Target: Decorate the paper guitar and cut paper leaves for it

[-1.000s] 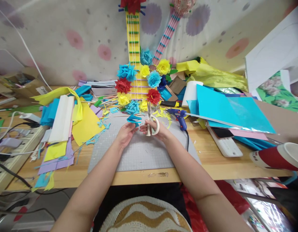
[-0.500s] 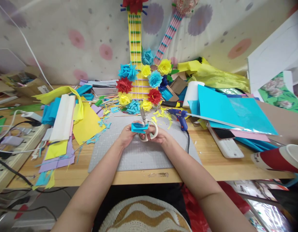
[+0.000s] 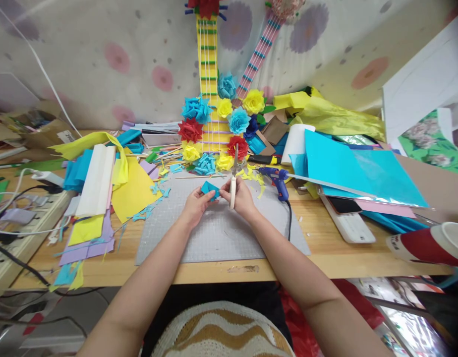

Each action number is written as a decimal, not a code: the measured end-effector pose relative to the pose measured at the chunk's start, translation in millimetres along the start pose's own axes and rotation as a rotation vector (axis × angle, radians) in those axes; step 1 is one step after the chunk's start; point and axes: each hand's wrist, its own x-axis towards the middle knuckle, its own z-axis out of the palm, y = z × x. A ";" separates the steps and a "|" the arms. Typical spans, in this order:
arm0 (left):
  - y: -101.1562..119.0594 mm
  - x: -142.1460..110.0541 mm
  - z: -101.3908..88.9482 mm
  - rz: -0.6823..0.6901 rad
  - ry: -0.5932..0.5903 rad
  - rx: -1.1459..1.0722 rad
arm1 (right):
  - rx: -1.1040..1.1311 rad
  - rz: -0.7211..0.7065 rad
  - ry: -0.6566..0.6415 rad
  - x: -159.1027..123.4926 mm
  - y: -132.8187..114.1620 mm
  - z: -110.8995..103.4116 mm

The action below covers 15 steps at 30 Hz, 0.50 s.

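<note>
My left hand (image 3: 198, 204) pinches a small folded piece of blue paper (image 3: 209, 188) above the grey cutting mat (image 3: 214, 243). Close beside it, my right hand (image 3: 243, 197) is closed on white-handled scissors (image 3: 233, 192), their blades pointing up and away from me. The right fingertips reach toward the paper's right edge; whether they touch it I cannot tell. Behind the hands stands a yellow paper guitar (image 3: 207, 64) with white strings, ringed by red, blue and yellow paper flowers (image 3: 192, 130).
A blue glue gun (image 3: 275, 179) lies right of the hands, its cord crossing the mat. Blue sheets (image 3: 348, 168), a white device (image 3: 351, 225) and a red-and-white cup (image 3: 433, 245) are further right. Crepe paper (image 3: 97, 181), scraps and a power strip (image 3: 28, 233) occupy the left.
The scissors have turned edge-on, moving off the blue paper with their blades upright. The blue paper has turned in my left fingers and now shows a pointed corner.
</note>
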 end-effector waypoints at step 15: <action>-2.5 4.8 -5.1 0.094 0.224 -0.019 | -0.104 0.038 -0.118 2.8 -3.7 -7.7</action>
